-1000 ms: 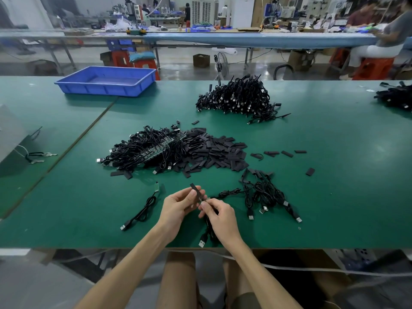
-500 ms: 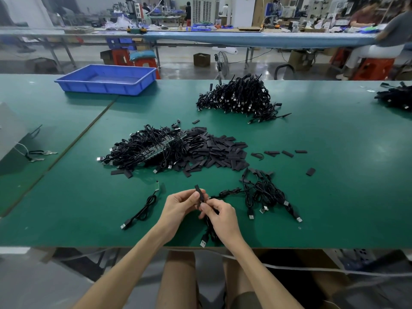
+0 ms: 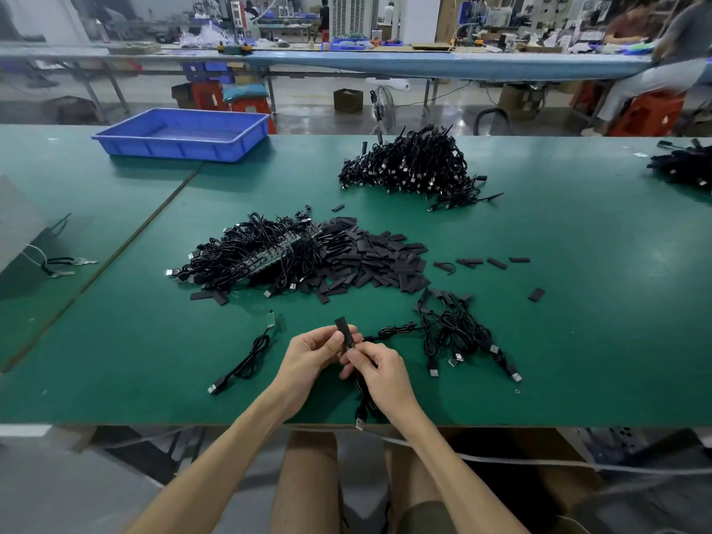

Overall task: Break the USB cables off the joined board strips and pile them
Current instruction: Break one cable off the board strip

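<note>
While both hands work just above the near edge of the tabletop (image 3: 578,302), I log the head view as follows.

**Grip state.** The left hand (image 3: 312,356) pinches a short black piece (image 3: 342,333) between the thumb and curled fingers (image 3: 327,346). I cannot tell whether this piece is a sleeve or a board end. The right hand (image 3: 379,373) pinches the joint just below it with its fingers curled. A USB cable (image 3: 362,402) hangs from that grip, and its plug dangles past the tabletop edge.

**Hazards, in my judgement.**
- If the right-hand pinch slips during the break, the USB cable has nothing under its plug and would likely drop off the tabletop.
- Bending at the wire rather than at the joint could strain the lead instead of parting it cleanly.
- The small pile (image 3: 458,333) near the right hand is loosely tangled, so a cable tossed onto it may snag and drag others along.
- The heap of joined board strips (image 3: 254,252) touches a spread of flat black pieces (image 3: 370,256). Scrap could get mixed into the unprocessed stock.

**Other stock.** A large pile of cables (image 3: 412,167) sits further back. A single cable (image 3: 246,360) lies apart, left of the hands.

**Containers.** One blue tray (image 3: 181,148) stands at the far left. I can make out nothing on the part of its floor that shows.
</note>
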The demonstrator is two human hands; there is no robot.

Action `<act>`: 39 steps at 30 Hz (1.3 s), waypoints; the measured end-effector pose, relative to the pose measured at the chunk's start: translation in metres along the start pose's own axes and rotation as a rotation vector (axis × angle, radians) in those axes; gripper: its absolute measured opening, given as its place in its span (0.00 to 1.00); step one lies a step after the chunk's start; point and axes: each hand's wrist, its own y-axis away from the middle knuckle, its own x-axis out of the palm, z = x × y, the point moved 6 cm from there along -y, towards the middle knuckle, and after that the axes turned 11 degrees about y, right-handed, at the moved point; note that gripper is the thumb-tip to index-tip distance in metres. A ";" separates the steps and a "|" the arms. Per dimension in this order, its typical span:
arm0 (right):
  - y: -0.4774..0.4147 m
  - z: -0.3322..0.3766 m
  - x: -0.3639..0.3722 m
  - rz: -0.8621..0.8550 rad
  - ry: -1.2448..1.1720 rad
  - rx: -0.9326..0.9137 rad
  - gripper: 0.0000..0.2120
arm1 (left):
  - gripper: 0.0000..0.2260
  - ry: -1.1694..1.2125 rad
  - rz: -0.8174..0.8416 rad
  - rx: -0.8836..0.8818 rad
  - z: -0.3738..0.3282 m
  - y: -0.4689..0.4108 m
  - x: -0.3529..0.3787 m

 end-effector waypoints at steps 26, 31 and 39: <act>0.003 0.013 -0.004 0.212 -0.321 0.060 0.13 | 0.11 0.076 -0.047 0.032 -0.001 0.001 -0.006; 0.004 0.014 -0.005 0.207 -0.343 0.065 0.12 | 0.11 0.097 -0.038 0.001 -0.001 0.001 -0.006; 0.004 0.011 -0.006 0.273 -0.345 0.090 0.14 | 0.12 0.115 0.060 -0.050 -0.003 0.000 -0.002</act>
